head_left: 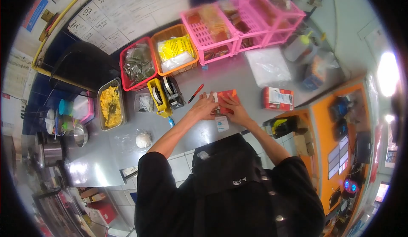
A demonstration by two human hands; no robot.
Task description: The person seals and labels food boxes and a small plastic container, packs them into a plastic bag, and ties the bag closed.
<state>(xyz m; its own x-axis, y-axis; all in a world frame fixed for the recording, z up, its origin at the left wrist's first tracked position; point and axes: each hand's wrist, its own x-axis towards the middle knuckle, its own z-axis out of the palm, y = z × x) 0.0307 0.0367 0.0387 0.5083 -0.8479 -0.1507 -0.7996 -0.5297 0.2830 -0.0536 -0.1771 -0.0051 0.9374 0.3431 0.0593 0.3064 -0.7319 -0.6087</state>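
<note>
A red packet (229,95) lies on the grey metal counter, partly covered by both hands. My left hand (205,107) rests over its left part with the fingers spread. My right hand (233,110) lies on its right part, its fingers stretched out. Below the packet, toward my body, is a white printed slip (222,124). A red and black pen (196,93) sits just left of my left hand. Another red box with a white label (278,98) stands to the right, apart from my hands.
Tape dispensers (158,96), a red basket (123,69), an orange basket (155,45) and pink racks (212,45) line the back. A container of yellow food (111,105) sits left. Plastic sheets (267,67) and a squeeze bottle (297,47) are at the right.
</note>
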